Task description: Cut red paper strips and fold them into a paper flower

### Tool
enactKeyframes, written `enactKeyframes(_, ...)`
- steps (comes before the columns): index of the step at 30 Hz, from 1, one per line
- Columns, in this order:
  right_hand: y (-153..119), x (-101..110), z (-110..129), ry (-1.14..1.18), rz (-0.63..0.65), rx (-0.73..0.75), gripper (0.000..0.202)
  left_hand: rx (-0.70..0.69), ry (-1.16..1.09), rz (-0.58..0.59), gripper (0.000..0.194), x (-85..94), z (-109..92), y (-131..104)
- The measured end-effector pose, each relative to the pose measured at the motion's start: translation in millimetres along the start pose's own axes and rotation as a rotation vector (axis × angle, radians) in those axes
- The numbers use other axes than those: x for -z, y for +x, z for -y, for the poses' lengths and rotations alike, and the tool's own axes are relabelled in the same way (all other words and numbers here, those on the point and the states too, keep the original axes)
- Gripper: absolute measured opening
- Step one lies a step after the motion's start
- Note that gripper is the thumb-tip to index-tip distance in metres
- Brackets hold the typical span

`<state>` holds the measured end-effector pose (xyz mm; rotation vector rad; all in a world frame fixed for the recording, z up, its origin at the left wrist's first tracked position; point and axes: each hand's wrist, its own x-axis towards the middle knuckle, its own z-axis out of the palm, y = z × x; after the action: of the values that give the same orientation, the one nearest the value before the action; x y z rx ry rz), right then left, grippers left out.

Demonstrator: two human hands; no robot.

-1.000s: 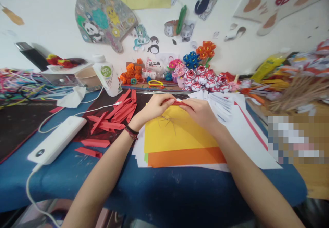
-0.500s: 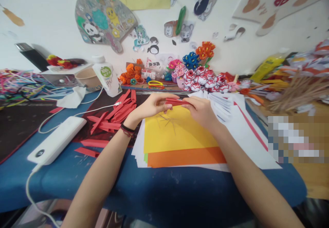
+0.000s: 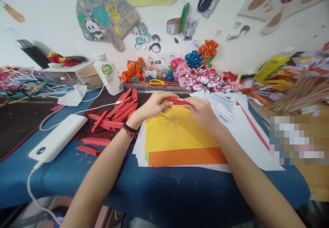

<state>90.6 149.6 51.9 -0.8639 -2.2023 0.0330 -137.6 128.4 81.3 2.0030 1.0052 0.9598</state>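
Between my two hands is a narrow folded red paper strip (image 3: pixel 178 101), held level above the far part of a yellow paper sheet (image 3: pixel 180 132). My left hand (image 3: pixel 156 104) pinches its left end between thumb and fingers. The right end is gripped by my right hand (image 3: pixel 199 108), closed the same way. A few thin wire-like pieces (image 3: pixel 168 119) lie on the yellow sheet below. Left of my left hand is a loose pile of folded red paper pieces (image 3: pixel 120 108). Orange paper (image 3: pixel 185 157) and white sheets are under the yellow one.
A white power bank (image 3: pixel 59 137) with a cable lies on the blue table cover (image 3: pixel 164 187). White paper strips (image 3: pixel 221 104) are at right. Behind stand a white bottle (image 3: pixel 108 74), yellow-handled scissors (image 3: pixel 157 82) and red-and-white paper flowers (image 3: pixel 203 79).
The view has shifted slightly. Both hands keep hold of the red paper strip, with hardly any movement of the fingers.
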Motion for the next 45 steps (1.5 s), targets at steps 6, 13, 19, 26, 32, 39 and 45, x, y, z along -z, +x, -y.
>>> enactKeyframes(6,0,0,1,0.011,0.01,-0.025,0.017,0.001,0.014,-0.004,0.036,1.3,0,0)
enactKeyframes(13,1,0,3,0.035,0.028,-0.068,0.017,-0.031,0.089,-0.02,0.035,-1.0,-4,1)
enactKeyframes(19,3,2,14,0.191,0.083,-0.131,0.019,-0.063,0.211,-0.119,0.027,-11.7,-6,3)
enactKeyframes(26,7,16,6,0.633,0.256,-0.369,0.035,-0.09,0.222,-0.136,0.031,-11.0,-7,2)
enactKeyframes(32,5,18,-3,1.008,0.381,-0.58,0.047,-0.112,0.237,-0.108,0.031,-10.9,-8,2)
enactKeyframes(39,5,13,-1,1.049,0.337,-0.622,0.043,-0.122,0.239,-0.104,0.029,-11.7,-9,1)
enactKeyframes(45,6,17,4,0.933,0.336,-0.563,0.044,-0.11,0.273,-0.121,0.031,-12.1,-11,1)
